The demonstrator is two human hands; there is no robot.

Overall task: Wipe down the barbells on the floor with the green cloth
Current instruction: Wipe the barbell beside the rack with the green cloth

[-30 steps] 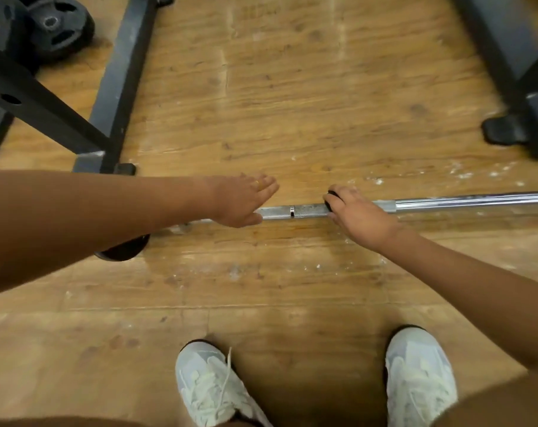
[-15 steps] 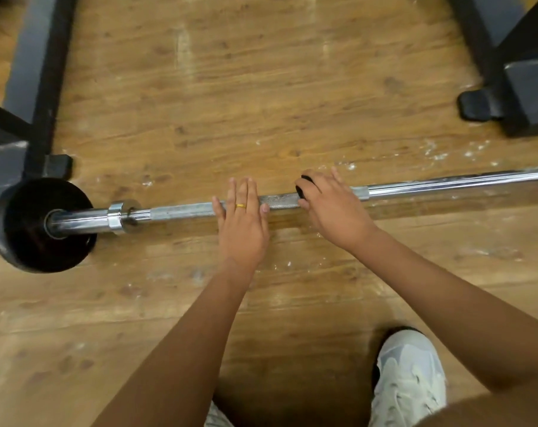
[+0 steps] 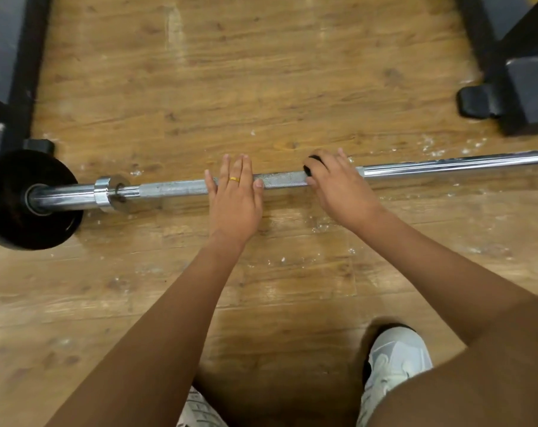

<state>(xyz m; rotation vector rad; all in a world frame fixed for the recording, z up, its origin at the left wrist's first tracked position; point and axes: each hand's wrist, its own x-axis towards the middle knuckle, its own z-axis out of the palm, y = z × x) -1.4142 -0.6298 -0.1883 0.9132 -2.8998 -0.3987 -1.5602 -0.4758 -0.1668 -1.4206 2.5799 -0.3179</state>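
Chrome barbell (image 3: 175,188) lies flat on the worn wooden floor (image 3: 261,87), running from left to right across the view. A black weight plate (image 3: 18,204) sits on its left end, with a shiny collar (image 3: 104,194) on the bar a little to the right of it. The bar's right part runs out of the picture.

The left hand (image 3: 234,204) lies palm down on the rough middle section of the bar. Its fingers are straight and close together and reach across the bar, with the thumb out to the side. It grips nothing. A gold ring (image 3: 234,179) shows on one finger.

The right hand (image 3: 338,192) rests on the bar just to the right, well clear of the left hand. Its fingers are curled over a small wad of cloth (image 3: 313,163), holding it against the bar. Only a dark edge of the cloth shows past the fingers, and it looks black rather than green here.

Both forearms reach down and forward from the bottom of the view. A white shoe (image 3: 397,359) stands on the floor below the right arm. A black metal frame (image 3: 18,72) stands at the far left, and a black rubber foot (image 3: 477,101) at the upper right.
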